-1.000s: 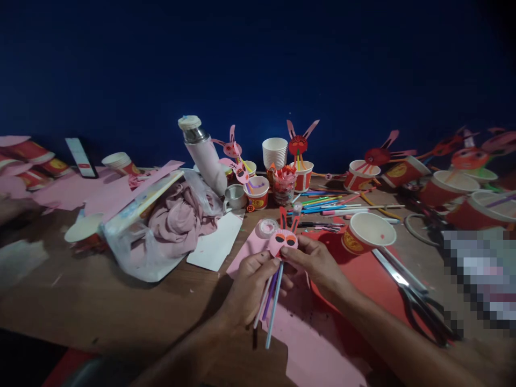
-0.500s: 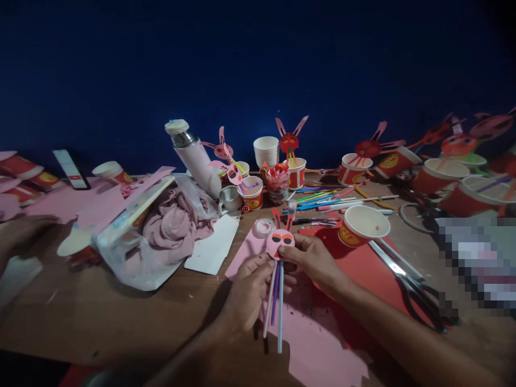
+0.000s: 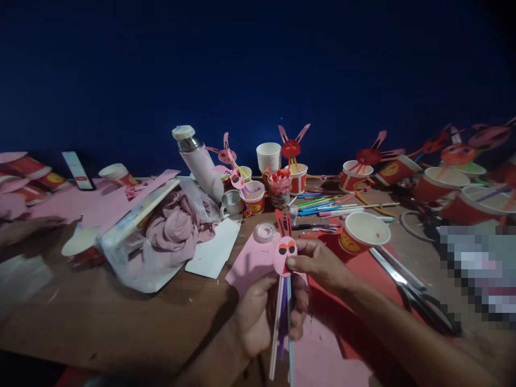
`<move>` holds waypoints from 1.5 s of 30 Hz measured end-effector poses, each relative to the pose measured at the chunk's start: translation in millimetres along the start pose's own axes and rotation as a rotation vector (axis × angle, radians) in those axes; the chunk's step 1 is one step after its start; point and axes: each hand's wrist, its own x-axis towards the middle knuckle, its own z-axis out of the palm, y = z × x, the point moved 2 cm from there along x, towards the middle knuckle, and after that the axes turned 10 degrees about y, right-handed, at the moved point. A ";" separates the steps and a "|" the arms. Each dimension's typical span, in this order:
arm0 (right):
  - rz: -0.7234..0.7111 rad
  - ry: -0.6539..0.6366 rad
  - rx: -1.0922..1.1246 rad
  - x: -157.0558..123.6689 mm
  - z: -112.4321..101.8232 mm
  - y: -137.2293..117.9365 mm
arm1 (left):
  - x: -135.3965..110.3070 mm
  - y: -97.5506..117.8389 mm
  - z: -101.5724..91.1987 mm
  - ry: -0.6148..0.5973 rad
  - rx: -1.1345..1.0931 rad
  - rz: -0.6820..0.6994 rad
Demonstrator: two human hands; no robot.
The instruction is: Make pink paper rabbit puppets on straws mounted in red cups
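Observation:
A pink paper rabbit face [image 3: 280, 259] with long ears, orange-and-black eyes and a red mouth is upright in front of me. Purple and pale straws [image 3: 283, 317] hang from its lower edge. My right hand [image 3: 318, 263] pinches the face at its right side, thumb in front by the mouth. My left hand [image 3: 258, 314] is curled behind the straws, its thumb close under the face; part of its grip is hidden. Below lies pink paper [image 3: 326, 338], and a roll of clear tape [image 3: 265, 232] rests just behind the face.
Scissors [image 3: 403, 285] and a paper cup [image 3: 366, 231] lie right on red paper [image 3: 371, 274]. Loose straws [image 3: 322, 203], rabbit-topped cups [image 3: 298, 180] and a tilted flask [image 3: 199, 166] stand behind. A plastic bag with cloth [image 3: 173, 226] is left; another person's hand [image 3: 32, 231] shows at far left.
The rabbit face and straws have come lower and nearer to me. My left hand has slid down from the face's edge to behind the straws; my right hand still pinches the face.

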 end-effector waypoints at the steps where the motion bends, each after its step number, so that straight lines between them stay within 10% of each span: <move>1: -0.018 -0.015 0.013 -0.1 -0.6 -0.4 | 0.6 -2.0 1.3 -0.056 -0.025 0.002; 16: -0.057 -0.158 -0.026 -6.7 -0.4 -4.2 | 0.9 -16.3 17.7 -0.286 -0.086 0.023; 22: -0.012 -0.119 0.048 -3.0 0.7 0.5 | 0.7 -10.2 14.7 -0.022 0.040 0.296; 32: -0.087 0.313 0.048 -3.6 -8.4 7.4 | -2.0 17.3 -5.5 0.619 0.589 0.918; 45: -0.068 0.344 -0.030 -6.5 10.3 -2.4 | 2.9 13.7 0.5 0.658 0.733 0.933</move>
